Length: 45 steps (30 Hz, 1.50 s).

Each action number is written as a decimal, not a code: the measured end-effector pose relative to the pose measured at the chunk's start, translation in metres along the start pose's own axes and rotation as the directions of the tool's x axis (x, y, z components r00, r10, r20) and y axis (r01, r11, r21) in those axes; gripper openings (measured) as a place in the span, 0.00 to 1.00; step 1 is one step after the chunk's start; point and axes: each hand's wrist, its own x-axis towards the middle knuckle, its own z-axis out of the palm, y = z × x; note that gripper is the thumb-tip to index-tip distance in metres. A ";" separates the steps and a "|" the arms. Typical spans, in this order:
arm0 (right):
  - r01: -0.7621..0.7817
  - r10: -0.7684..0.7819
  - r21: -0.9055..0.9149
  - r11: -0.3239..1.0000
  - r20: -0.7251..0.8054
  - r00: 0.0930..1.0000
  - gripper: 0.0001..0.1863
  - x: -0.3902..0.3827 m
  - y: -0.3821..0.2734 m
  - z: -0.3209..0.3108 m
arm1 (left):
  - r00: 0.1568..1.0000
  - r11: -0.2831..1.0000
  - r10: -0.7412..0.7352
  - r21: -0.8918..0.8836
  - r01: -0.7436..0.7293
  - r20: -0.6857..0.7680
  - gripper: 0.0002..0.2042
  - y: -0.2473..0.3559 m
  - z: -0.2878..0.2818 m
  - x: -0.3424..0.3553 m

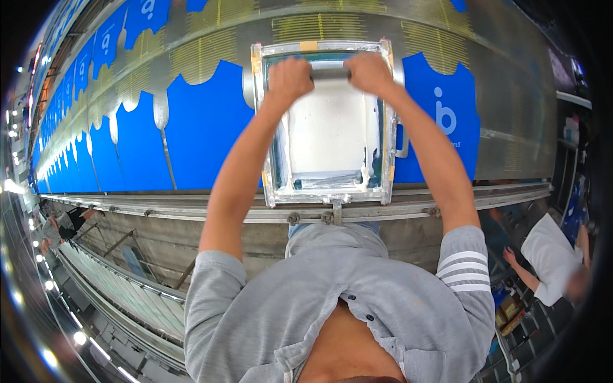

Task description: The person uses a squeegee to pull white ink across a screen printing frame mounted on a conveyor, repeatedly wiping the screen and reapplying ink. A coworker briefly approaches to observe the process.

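Both my arms reach forward over a screen-printing frame [387, 172] that lies flat on the long table. My left hand [291, 79] is closed around the left end of a squeegee [330, 74], and my right hand [370, 73] grips its right end. The squeegee lies crosswise near the frame's far end; its blade is mostly hidden. White ink [327, 131] covers the mesh on my side of it, with thick streaks down both sides. Right of the frame lies a blue fabric piece [418, 83] with a white print. Unprinted blue pieces [214, 121] lie to the left.
A metal rail [159, 207] with clamps runs along the table's near edge, against my waist. More blue pieces [105, 41] with white prints line the far side. Another person [552, 255] is at the right, and one more [60, 230] at the far left. Behind me stands another long table [121, 290].
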 end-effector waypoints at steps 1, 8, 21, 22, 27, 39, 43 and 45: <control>-0.016 0.015 -0.008 1.000 -0.032 0.999 0.10 0.016 0.013 0.000 | 1.000 1.000 0.009 0.023 -0.010 0.011 0.08 -0.009 -0.008 0.018; 0.054 -0.041 0.071 0.996 -0.176 0.984 0.06 0.006 0.004 0.016 | 0.998 0.999 0.043 -0.026 -0.044 -0.050 0.16 -0.021 0.017 0.014; 0.077 -0.058 0.147 0.986 -0.129 0.990 0.06 -0.243 -0.115 0.085 | 0.986 0.970 0.046 -0.231 -0.082 -0.160 0.14 0.055 0.077 -0.268; 0.073 -0.058 0.141 0.987 -0.110 0.992 0.08 -0.252 -0.120 0.087 | 0.999 0.986 0.054 -0.160 -0.054 -0.005 0.14 0.060 0.069 -0.271; -0.159 0.021 0.741 0.652 0.192 0.981 0.22 -0.222 -0.087 0.043 | 0.962 0.986 0.110 -0.153 -0.073 0.250 0.10 0.076 0.070 -0.230; -0.446 0.749 0.790 0.422 -0.027 0.662 0.23 -0.170 0.036 0.094 | 0.388 0.933 0.334 -0.241 -0.268 0.859 0.26 0.019 0.067 -0.023; -0.466 0.780 0.799 0.380 -0.005 0.626 0.19 -0.173 0.031 0.083 | 0.712 0.970 0.233 -0.110 -0.216 0.662 0.23 0.017 -0.022 0.060; -0.463 0.777 0.785 0.412 -0.037 0.629 0.19 -0.170 0.028 0.073 | 0.901 0.988 0.151 -0.057 -0.140 0.407 0.19 0.012 -0.026 0.074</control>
